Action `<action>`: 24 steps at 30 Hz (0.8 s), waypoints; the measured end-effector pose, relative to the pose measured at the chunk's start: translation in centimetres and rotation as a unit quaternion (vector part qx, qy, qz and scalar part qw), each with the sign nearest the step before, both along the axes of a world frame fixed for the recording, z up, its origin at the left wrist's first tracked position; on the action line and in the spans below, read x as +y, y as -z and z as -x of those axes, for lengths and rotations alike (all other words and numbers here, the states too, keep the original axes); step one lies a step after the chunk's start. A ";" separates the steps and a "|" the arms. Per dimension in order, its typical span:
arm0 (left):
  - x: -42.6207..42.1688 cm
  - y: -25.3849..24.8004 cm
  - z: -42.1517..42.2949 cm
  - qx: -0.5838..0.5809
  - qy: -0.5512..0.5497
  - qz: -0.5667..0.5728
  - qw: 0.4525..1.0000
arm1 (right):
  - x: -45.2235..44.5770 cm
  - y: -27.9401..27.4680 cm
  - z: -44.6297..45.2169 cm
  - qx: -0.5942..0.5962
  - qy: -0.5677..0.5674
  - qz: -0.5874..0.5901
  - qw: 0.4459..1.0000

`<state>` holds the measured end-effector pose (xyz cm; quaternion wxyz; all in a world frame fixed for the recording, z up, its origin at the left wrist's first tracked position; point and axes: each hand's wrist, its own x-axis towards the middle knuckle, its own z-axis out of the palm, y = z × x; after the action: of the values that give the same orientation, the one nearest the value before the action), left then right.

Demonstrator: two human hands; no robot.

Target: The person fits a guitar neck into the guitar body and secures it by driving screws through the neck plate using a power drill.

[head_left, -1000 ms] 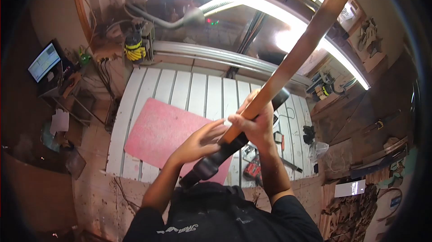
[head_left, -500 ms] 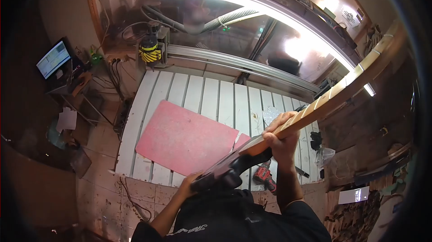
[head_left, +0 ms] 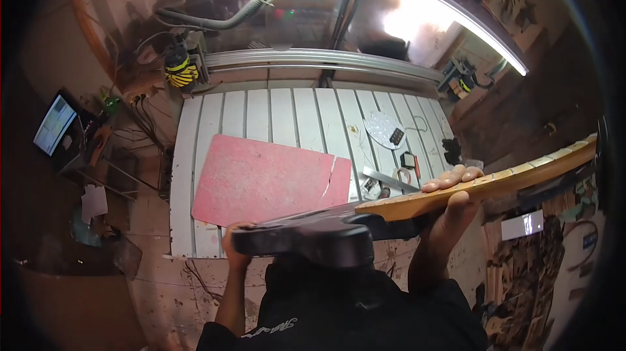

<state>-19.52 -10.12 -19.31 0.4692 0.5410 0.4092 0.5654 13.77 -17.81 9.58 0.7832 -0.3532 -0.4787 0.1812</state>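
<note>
A black guitar body (head_left: 313, 237) is held edge-on in front of my chest, above the table's near edge. Its light wooden neck (head_left: 521, 178) with pale frets points to the right and slightly up. My right hand (head_left: 456, 191) is wrapped round the neck near the body, with the fingertips over the fretboard and the thumb beneath. At the body's left end, my left hand (head_left: 236, 245) grips the edge; the guitar partly hides its fingers. Behind the body lies a pink sheet (head_left: 267, 178) on the white slatted table (head_left: 261, 113).
A patterned oval plate (head_left: 385, 130), a metal ruler (head_left: 388, 180), a roll of tape (head_left: 403, 175) and a small black box (head_left: 408, 160) lie on the table's right half. A metal rail (head_left: 319, 59) crosses behind it. A monitor (head_left: 55, 125) stands at the left.
The guitar has swung from a steep diagonal to nearly level, its neck now pointing right. My left hand has moved from the neck joint to the body's left end. The camera view has shifted.
</note>
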 end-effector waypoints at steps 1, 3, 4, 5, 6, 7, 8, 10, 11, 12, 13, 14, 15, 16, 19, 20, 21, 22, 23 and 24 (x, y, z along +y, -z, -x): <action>0.9 -0.8 0.8 0.005 -0.025 -0.025 0.999 | -0.6 0.4 0.5 0.035 0.046 0.007 0.998; 2.8 -3.3 2.6 -0.046 -0.015 -0.040 0.998 | -2.0 1.3 1.3 0.075 0.102 0.016 0.992; 4.1 -4.6 4.0 0.010 -0.025 -0.046 0.999 | -2.7 2.3 1.5 0.121 0.104 0.057 0.986; 5.6 -6.0 5.4 0.065 -0.038 -0.052 0.996 | -3.1 3.4 1.7 0.166 0.103 0.097 0.976; 7.1 -7.7 6.4 0.094 -0.018 -0.076 0.992 | -3.3 5.1 1.8 0.210 0.132 0.122 0.961; 8.6 -9.0 7.5 0.124 0.003 -0.098 0.987 | -3.7 7.3 1.6 0.247 0.117 0.133 0.953; 10.3 -9.7 8.6 0.169 0.011 -0.072 0.983 | -3.7 8.4 1.9 0.269 0.125 0.157 0.942; 13.6 -10.5 10.5 0.234 0.024 -0.047 0.971 | -3.0 10.9 2.8 0.349 0.140 0.170 0.911; 15.0 -11.0 10.9 0.254 0.031 -0.049 0.966 | -2.7 12.0 3.0 0.362 0.109 0.170 0.910; 15.8 -12.3 10.7 0.267 0.063 -0.058 0.960 | -2.6 13.3 3.1 0.377 0.077 0.195 0.902; 16.6 -12.9 10.6 0.275 0.069 -0.056 0.957 | -2.5 14.5 3.3 0.391 0.045 0.219 0.893; 17.4 -13.2 10.7 0.248 0.104 -0.028 0.963 | -2.3 15.4 3.6 0.400 0.051 0.220 0.888; 18.2 -13.4 10.8 0.221 0.138 0.002 0.965 | -1.9 16.3 4.1 0.429 0.036 0.233 0.872; 19.0 -13.4 10.9 0.228 0.145 0.021 0.963 | -1.6 17.1 4.6 0.457 0.020 0.248 0.854; 21.3 -13.2 10.9 0.256 0.184 0.072 0.946 | -0.6 18.3 6.1 0.491 0.019 0.277 0.826; 22.5 -12.3 11.3 0.264 0.197 0.072 0.942 | -0.5 19.1 6.4 0.501 0.003 0.287 0.816; 23.6 -11.5 11.4 0.269 0.201 0.077 0.939 | -0.3 19.9 6.6 0.507 0.007 0.289 0.812; 24.8 -10.9 11.5 0.282 0.217 0.095 0.930 | -0.1 20.5 6.9 0.525 -0.009 0.301 0.796; 26.0 -10.4 11.5 0.295 0.232 0.112 0.920 | 0.1 21.0 7.1 0.542 -0.024 0.311 0.780; 27.1 -9.9 11.3 0.311 0.240 0.127 0.911 | 0.4 21.4 7.3 0.546 -0.019 0.310 0.778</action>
<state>-30.78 16.94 -9.41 0.5043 0.7074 0.4605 0.1822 6.44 -17.42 -11.83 0.7580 -0.4090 0.1049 0.4972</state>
